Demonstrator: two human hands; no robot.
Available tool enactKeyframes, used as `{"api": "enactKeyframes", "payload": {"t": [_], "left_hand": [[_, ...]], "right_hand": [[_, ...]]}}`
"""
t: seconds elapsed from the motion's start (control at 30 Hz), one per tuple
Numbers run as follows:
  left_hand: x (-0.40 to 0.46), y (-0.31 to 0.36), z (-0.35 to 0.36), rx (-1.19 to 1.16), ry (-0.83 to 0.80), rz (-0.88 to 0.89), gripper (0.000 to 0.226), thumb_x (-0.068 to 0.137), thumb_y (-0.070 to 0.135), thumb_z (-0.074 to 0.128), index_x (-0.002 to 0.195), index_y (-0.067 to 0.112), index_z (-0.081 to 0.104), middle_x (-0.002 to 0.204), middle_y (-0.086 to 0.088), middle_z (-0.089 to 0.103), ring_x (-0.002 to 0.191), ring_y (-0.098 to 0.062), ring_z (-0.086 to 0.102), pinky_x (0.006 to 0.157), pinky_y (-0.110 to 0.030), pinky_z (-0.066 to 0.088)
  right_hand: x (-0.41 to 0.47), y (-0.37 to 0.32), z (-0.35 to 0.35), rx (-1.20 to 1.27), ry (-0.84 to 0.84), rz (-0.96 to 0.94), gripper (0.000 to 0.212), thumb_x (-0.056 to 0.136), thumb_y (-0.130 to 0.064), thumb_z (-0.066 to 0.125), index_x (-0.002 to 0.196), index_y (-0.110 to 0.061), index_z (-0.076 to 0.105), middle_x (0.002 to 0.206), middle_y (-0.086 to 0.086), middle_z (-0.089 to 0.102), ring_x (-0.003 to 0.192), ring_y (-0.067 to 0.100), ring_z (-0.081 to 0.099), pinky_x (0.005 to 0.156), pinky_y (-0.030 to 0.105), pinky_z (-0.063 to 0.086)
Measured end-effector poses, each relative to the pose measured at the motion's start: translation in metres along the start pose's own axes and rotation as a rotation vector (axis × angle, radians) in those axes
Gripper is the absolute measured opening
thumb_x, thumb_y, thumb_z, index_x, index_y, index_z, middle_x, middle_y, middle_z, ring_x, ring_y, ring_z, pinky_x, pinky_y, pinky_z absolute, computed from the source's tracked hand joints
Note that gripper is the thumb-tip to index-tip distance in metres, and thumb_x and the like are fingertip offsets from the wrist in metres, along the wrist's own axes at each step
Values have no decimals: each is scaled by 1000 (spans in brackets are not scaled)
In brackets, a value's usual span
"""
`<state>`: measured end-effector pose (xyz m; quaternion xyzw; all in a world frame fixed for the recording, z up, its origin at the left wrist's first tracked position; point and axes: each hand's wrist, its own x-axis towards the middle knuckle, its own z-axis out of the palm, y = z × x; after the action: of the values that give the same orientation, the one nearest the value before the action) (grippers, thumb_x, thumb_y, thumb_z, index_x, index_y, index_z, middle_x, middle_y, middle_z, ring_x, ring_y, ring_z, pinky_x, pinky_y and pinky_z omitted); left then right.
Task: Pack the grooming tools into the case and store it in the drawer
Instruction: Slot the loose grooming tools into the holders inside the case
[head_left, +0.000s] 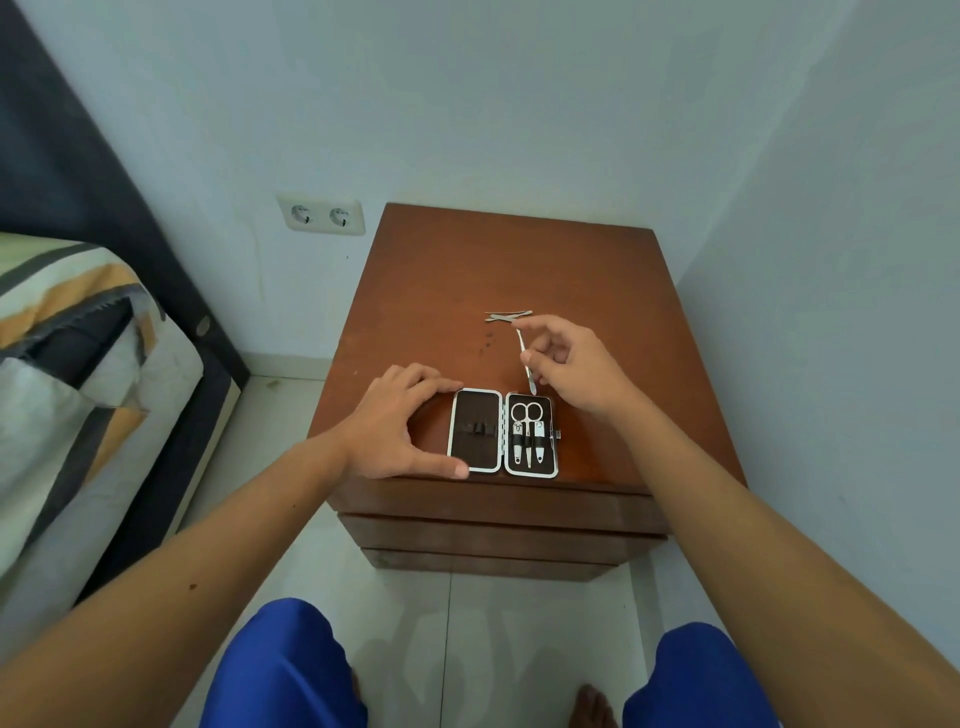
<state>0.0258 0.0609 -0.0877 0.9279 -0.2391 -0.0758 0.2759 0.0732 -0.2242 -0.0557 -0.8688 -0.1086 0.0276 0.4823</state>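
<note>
A brown wooden nightstand (467, 270) stands in a pale-walled corner, with a double wall socket (322, 214) to its left and a bed (78, 364) beyond. The case (503, 432) lies open at the front edge, its long axis running front to back. The left hand (395, 421) spreads wide, thumb and fingertips against the case's empty left half. Its right half holds three tools. The right hand (566, 358) pinches one slim metal tool (525, 364), pointing down toward the case. Just past its fingertips lie two more tools (506, 315), crossed.
</note>
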Motion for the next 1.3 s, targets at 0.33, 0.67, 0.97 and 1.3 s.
{"api": "enactKeyframes", "payload": {"t": [0.33, 0.67, 0.97, 1.3], "left_hand": [[-6, 0, 11, 79, 102, 16, 112, 59, 93, 72, 152, 37, 47, 145, 15, 45, 133, -11, 36, 115, -40, 33], [-7, 3, 13, 106, 154, 42, 109, 57, 92, 73, 147, 34, 52, 135, 15, 47, 123, -10, 41, 108, -34, 36], [-9, 6, 12, 111, 172, 44, 108, 58, 91, 72, 145, 30, 55, 132, 13, 50, 121, -11, 43, 105, -36, 38], [-11, 9, 11, 111, 164, 28, 108, 59, 89, 74, 146, 30, 55, 133, 14, 48, 122, -11, 41, 108, -36, 38]], "right_hand": [[-6, -10, 34, 65, -86, 47, 31, 92, -26, 79, 120, -33, 68, 84, -5, 80, 74, 8, 68, 86, 39, 54], [-10, -2, 44, 20, -80, 9, 31, 83, -28, 88, 111, -32, 75, 82, -11, 77, 70, 2, 59, 77, 28, 50], [-25, -9, 37, -370, -143, -133, 53, 77, -47, 89, 124, -28, 74, 108, -10, 59, 97, 2, 49, 85, 11, 36], [-42, -12, 37, -442, -181, -171, 73, 73, -58, 87, 135, -25, 69, 119, -10, 51, 113, 13, 42, 101, 28, 37]]}}
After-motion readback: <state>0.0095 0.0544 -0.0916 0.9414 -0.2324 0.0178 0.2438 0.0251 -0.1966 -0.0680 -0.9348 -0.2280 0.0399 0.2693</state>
